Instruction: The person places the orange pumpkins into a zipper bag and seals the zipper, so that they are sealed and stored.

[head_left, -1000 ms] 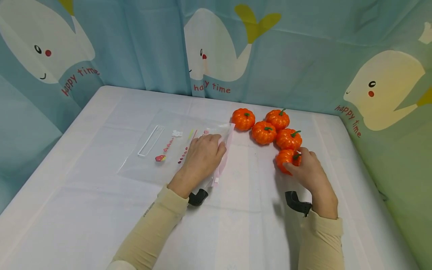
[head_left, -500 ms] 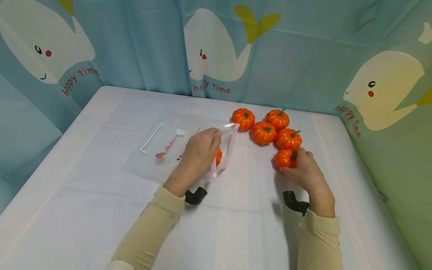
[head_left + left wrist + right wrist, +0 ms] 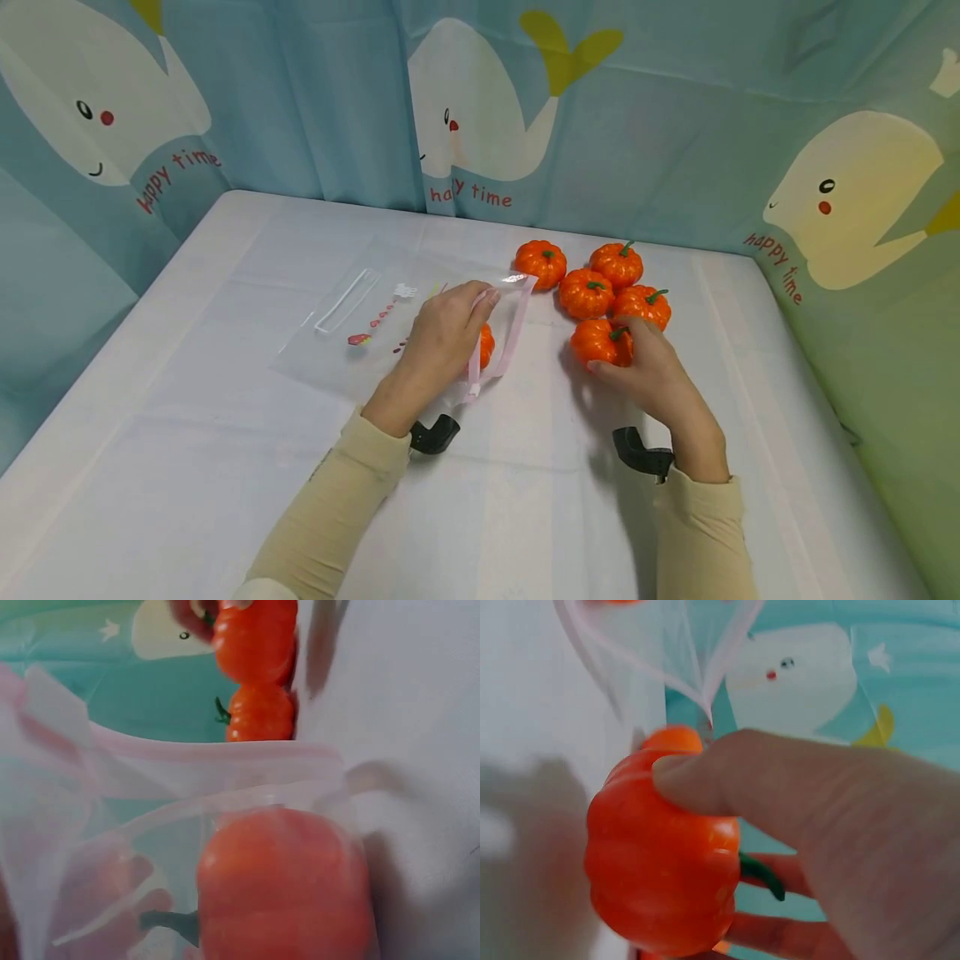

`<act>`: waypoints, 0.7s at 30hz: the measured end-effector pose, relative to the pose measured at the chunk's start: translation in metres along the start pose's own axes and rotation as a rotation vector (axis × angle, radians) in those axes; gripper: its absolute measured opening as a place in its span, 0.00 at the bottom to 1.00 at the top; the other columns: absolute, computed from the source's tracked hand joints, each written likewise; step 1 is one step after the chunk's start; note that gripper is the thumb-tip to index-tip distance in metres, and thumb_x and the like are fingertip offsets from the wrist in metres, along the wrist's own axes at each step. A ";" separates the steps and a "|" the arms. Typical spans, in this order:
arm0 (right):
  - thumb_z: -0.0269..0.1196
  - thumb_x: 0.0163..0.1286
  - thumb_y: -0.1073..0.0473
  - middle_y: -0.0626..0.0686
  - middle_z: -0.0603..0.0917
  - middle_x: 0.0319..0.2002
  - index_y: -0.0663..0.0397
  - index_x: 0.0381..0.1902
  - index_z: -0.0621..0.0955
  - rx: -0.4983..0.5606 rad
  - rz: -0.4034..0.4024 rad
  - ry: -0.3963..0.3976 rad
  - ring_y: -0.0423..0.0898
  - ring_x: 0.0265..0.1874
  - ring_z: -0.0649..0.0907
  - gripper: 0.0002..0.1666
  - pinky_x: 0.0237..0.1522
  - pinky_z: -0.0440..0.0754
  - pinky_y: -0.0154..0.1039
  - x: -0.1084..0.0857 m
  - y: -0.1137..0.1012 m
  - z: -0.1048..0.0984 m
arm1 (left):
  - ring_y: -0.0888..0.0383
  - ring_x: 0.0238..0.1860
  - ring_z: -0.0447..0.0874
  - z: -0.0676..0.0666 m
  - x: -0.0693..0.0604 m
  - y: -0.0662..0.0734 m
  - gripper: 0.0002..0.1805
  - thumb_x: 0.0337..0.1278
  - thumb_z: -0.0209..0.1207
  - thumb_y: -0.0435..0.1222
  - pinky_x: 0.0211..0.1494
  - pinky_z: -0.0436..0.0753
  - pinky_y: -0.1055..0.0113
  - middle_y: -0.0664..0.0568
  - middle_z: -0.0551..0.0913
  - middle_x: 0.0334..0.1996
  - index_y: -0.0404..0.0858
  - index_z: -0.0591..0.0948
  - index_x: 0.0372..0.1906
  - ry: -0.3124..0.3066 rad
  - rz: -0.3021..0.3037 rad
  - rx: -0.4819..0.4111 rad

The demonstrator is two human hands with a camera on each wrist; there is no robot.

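Note:
My left hand pinches the upper layer of a clear zip bag near its pink-edged mouth, which gapes to the right. One small orange pumpkin lies inside the bag by that mouth; the left wrist view shows this pumpkin through the plastic. Thumb and fingers of my right hand grip another pumpkin to the right of the bag. In the right wrist view the thumb presses on the gripped pumpkin, and its green stem points toward the palm.
Several more pumpkins stand in a group behind the right hand, among them one at the left and one at the right. A white cloth covers the table. Patterned curtains hang behind and beside it.
My left hand has lifted the bag's upper layer, widening the mouth and exposing the pumpkin inside. My right hand has carried its pumpkin leftward, away from its earlier spot below the group.

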State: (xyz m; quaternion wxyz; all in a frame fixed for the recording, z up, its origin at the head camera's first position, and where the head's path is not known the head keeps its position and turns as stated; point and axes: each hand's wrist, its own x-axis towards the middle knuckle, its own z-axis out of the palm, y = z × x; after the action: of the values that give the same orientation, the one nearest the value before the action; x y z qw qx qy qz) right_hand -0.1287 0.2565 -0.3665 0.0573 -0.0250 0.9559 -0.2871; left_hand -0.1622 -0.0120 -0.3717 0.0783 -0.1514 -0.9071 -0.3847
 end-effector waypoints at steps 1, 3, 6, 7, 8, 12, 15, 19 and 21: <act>0.68 0.63 0.55 0.68 0.72 0.60 0.66 0.64 0.66 0.010 -0.030 0.000 0.64 0.63 0.69 0.37 0.66 0.67 0.64 0.000 -0.003 0.002 | 0.54 0.37 0.78 0.000 0.000 0.000 0.20 0.75 0.49 0.46 0.48 0.83 0.62 0.51 0.82 0.35 0.36 0.80 0.57 -0.001 0.008 0.006; 0.69 0.63 0.56 0.66 0.73 0.60 0.64 0.63 0.68 0.028 -0.072 -0.004 0.62 0.62 0.70 0.36 0.65 0.68 0.63 0.001 -0.009 0.009 | 0.54 0.35 0.77 0.001 0.000 0.000 0.20 0.75 0.50 0.46 0.46 0.82 0.63 0.51 0.82 0.33 0.37 0.80 0.56 -0.007 0.020 0.021; 0.70 0.61 0.58 0.65 0.73 0.59 0.62 0.63 0.69 0.037 -0.121 -0.008 0.60 0.62 0.71 0.35 0.65 0.70 0.61 0.004 -0.017 0.020 | 0.53 0.35 0.80 0.002 0.000 0.000 0.19 0.75 0.50 0.45 0.46 0.82 0.62 0.50 0.84 0.35 0.37 0.81 0.55 -0.009 0.043 0.070; 0.70 0.61 0.58 0.64 0.73 0.59 0.62 0.62 0.69 0.037 -0.140 -0.006 0.59 0.61 0.72 0.35 0.65 0.71 0.60 0.005 -0.020 0.024 | 0.53 0.36 0.82 0.003 0.000 0.000 0.18 0.75 0.51 0.45 0.48 0.83 0.61 0.50 0.85 0.36 0.37 0.81 0.54 -0.010 0.049 0.089; 0.70 0.60 0.59 0.63 0.73 0.59 0.62 0.62 0.70 0.035 -0.156 -0.005 0.59 0.61 0.72 0.35 0.65 0.72 0.60 0.006 -0.023 0.028 | 0.52 0.37 0.84 0.004 0.000 0.000 0.18 0.74 0.51 0.44 0.50 0.83 0.60 0.49 0.87 0.38 0.36 0.82 0.54 -0.009 0.058 0.112; 0.72 0.57 0.60 0.62 0.75 0.58 0.62 0.62 0.71 0.028 -0.236 0.007 0.58 0.59 0.75 0.36 0.64 0.73 0.57 0.008 -0.037 0.043 | 0.50 0.42 0.88 0.010 0.000 -0.001 0.16 0.72 0.54 0.42 0.54 0.83 0.57 0.47 0.89 0.42 0.36 0.84 0.51 -0.032 0.098 0.202; 0.73 0.57 0.60 0.61 0.77 0.57 0.62 0.62 0.72 0.018 -0.291 0.001 0.57 0.57 0.77 0.37 0.63 0.75 0.54 0.008 -0.044 0.054 | 0.51 0.41 0.88 0.012 -0.001 0.000 0.16 0.70 0.56 0.42 0.54 0.83 0.58 0.48 0.89 0.41 0.37 0.84 0.51 -0.082 0.101 0.254; 0.74 0.57 0.58 0.60 0.77 0.57 0.61 0.62 0.72 -0.020 -0.335 -0.007 0.56 0.55 0.78 0.37 0.62 0.77 0.52 0.009 -0.049 0.064 | 0.51 0.43 0.87 0.012 -0.003 0.000 0.16 0.67 0.58 0.42 0.54 0.82 0.57 0.49 0.89 0.43 0.38 0.84 0.52 -0.118 0.118 0.325; 0.74 0.57 0.58 0.60 0.77 0.57 0.59 0.62 0.73 -0.034 -0.335 -0.005 0.55 0.55 0.78 0.37 0.62 0.77 0.52 0.009 -0.050 0.067 | 0.50 0.45 0.87 0.010 -0.004 0.000 0.17 0.66 0.59 0.43 0.56 0.80 0.54 0.48 0.88 0.46 0.38 0.83 0.53 -0.129 0.127 0.370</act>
State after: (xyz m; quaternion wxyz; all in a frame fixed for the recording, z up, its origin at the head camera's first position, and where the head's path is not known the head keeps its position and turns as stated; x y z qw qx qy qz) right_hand -0.1282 0.1778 -0.3952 0.0106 -0.1855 0.9430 -0.2763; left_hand -0.1582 -0.0055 -0.3799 0.0707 -0.2157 -0.9541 -0.1954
